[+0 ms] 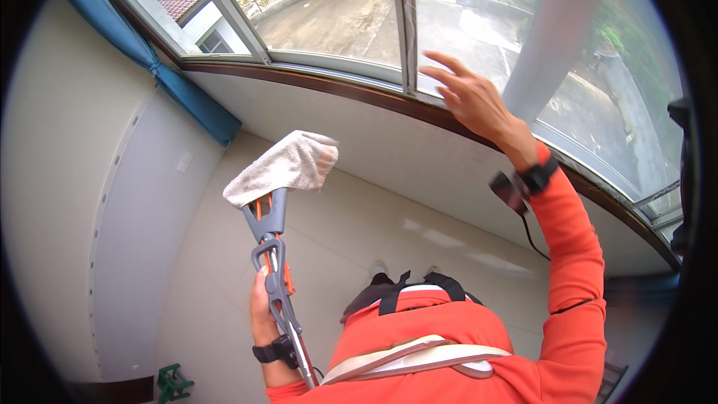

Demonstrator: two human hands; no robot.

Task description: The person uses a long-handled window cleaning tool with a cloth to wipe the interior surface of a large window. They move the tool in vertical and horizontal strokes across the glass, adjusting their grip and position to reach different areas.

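Observation:
My left hand (260, 303) is wrapped round the pole of a mop (278, 284) with a grey and orange lever mechanism. The mop's head points up and away from me, and a pale, damp-looking cloth (280, 168) is draped over it, hiding most of the head. My right hand (476, 105) is raised at the sliding window (407, 30), fingers apart and holding nothing. Its fingertips are close to the upright window frame; whether they touch it I cannot tell.
A brown window sill (336, 93) runs across in front of me. A blue curtain (191, 101) is tied at the left. A small green stool (173, 383) stands at the lower left. A dark device on a cable (510, 193) hangs by my right wrist.

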